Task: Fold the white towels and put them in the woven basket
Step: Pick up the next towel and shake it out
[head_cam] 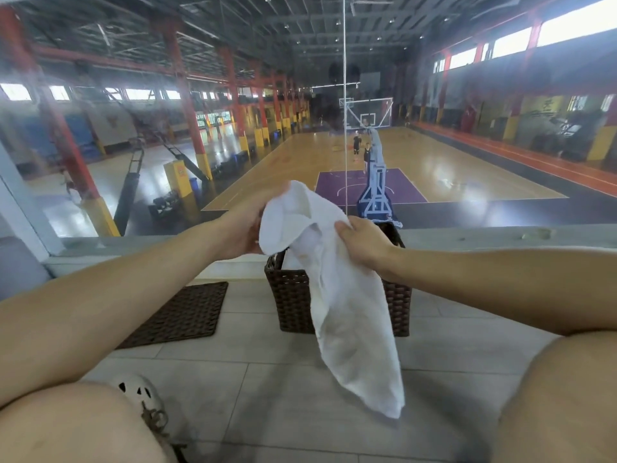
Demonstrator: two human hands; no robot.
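Left of the basket [293,302] a dark woven mat [180,315] lies flat on the tiled floor [267,379]. Also to its left, but nearer to me, I see my white shoe [140,392]. Above the basket's left edge my left hand [247,228] grips the top end of the towel [347,312]; its fingers are partly hidden behind the cloth. The towel hangs down in front of the basket, crumpled and not folded, not inside it. Above the basket's right side my right hand [364,245] pinches the towel's edge between thumb and fingers.
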